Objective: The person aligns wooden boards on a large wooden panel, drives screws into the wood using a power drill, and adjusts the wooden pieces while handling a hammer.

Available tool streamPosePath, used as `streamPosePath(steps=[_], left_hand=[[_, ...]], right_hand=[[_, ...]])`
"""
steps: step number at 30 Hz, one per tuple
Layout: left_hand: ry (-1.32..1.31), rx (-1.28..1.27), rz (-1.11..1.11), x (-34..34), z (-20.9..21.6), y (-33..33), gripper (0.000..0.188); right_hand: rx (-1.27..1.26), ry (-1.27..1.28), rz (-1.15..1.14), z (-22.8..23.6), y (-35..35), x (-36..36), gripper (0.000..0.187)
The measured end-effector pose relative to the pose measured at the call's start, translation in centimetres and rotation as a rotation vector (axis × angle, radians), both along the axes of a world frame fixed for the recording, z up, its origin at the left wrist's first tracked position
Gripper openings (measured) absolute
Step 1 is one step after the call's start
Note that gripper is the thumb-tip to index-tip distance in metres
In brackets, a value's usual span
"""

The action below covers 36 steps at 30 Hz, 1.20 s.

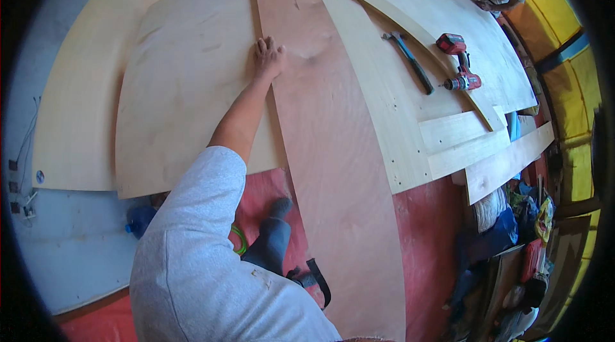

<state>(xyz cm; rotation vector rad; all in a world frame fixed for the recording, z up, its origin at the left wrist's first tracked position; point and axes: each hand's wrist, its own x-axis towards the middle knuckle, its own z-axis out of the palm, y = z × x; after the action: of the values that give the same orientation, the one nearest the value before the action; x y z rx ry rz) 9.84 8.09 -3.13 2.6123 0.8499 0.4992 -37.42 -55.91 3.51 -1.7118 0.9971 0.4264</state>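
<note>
"What are the hands doing in the head view?"

"The left hand (270, 58) lies on the left edge of the long reddish board (333, 150). Its fingers look a bit spread on top, not wrapped round. The right hand doesn't show, so I can't tell about it."

"Where is the board?"

"On top of a big pale sheet (198, 79). Its near end sticks out past that, over the red floor (426, 246). A hammer (411, 63) lies off to its right."

"Is it heavy?"

"It looks thin, so I think it's light for something so long. It may bend and wobble. It looks smooth, so flat fingers could slip, and its edges might chip."

"Where would you hold it?"

"By both long edges, hands well apart."
</note>
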Motion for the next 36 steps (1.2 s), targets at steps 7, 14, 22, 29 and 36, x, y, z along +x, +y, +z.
streamPosePath(steps=[7,14,22,29,36], left_hand=[[0.01,0.062,-0.035,4.2,-0.6,6.6,0.07],[-0.035,0.126,0.037,7.4,1.0,14.4,0.07],[-0.001,0.027,0.065,11.9,2.9,14.8,0.071],[0.052,0.131,0.098,7.7,3.7,12.7,0.072],[0.256,-0.014,-0.238,-15.7,5.6,-11.9,0.076]], right_hand=[[-0.011,0.012,0.008,-0.2,3.8,3.7,0.062],[0.013,0.017,0.032,-0.1,7.6,6.8,0.062],[-0.048,0.038,-0.015,1.6,10.3,8.5,0.063],[0.023,0.052,0.018,2.8,11.0,6.2,0.064],[-0.011,-0.012,0.019,5.3,3.7,-3.7,0.065]])
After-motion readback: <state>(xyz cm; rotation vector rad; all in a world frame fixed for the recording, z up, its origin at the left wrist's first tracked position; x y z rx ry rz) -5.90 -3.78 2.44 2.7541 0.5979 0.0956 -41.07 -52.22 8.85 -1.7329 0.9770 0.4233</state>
